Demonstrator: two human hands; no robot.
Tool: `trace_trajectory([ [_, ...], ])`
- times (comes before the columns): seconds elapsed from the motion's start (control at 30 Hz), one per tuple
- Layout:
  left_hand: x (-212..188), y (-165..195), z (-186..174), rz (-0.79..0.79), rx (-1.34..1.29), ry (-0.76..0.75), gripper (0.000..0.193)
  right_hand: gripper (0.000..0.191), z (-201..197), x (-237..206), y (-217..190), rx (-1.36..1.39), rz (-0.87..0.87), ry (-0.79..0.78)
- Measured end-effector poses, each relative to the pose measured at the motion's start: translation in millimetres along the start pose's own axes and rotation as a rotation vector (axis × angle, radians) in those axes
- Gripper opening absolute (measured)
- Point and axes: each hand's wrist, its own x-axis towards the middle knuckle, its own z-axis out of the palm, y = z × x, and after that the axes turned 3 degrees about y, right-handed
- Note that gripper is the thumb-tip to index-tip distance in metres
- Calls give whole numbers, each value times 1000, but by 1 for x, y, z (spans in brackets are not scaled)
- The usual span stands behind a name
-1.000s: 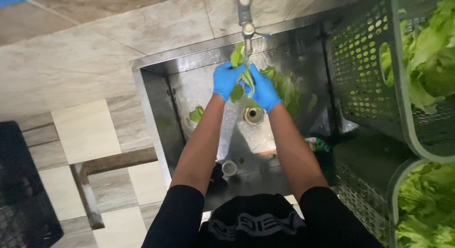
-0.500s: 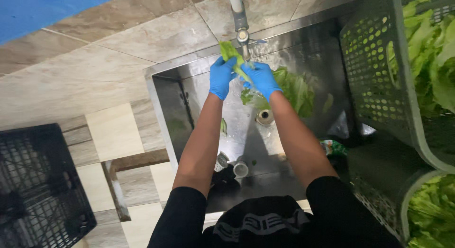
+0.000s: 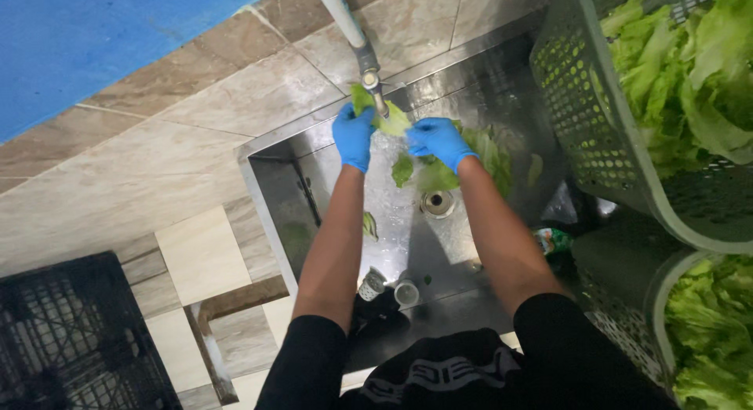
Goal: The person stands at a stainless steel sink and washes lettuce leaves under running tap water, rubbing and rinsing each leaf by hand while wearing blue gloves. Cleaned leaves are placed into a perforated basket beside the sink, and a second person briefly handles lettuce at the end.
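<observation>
- We hold a lettuce leaf (image 3: pixel 392 120) under the spout of the tap (image 3: pixel 369 69), over the back of the steel sink (image 3: pixel 510 57); the leaf spans the gap between our two hands, with its upper edge rising behind the spout.
- Our left hand (image 3: pixel 353 136), in a blue glove, closes on the left edge of the leaf; the fingers curl around it, just left of the spout.
- Our right hand (image 3: pixel 439 141), also in a blue glove, grips the right side of the same leaf; its fingers fold over the lower edge, slightly below and to the right of the spout.
- More loose leaves (image 3: pixel 486 151) lie in the basin just beyond our right hand, heaped against the right wall; one small leaf (image 3: pixel 369 224) lies apart on the sink floor beside our left forearm.
- The drain (image 3: pixel 437 203) sits on the sink floor below the held leaf, between our forearms; it is open to view.
- A grey perforated basket (image 3: pixel 580 120) stands to the right of the sink, full of lettuce (image 3: pixel 690 73); a second basket (image 3: pixel 627 300) below it also holds lettuce (image 3: pixel 718 324).
- A black crate (image 3: pixel 70 339) stands on the tiled floor at lower left, well apart from the sink; whether anything lies in it we cannot tell.
</observation>
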Motion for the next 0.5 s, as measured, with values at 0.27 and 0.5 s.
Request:
trace_trajectory([
  [0.27, -21, -11, 13, 84, 328, 41, 23, 29, -20, -5, 13, -207, -86, 148],
  [0.5, -42, -36, 33, -193, -63, -77, 24, 32, -65, -47, 13, -905, -233, 250],
])
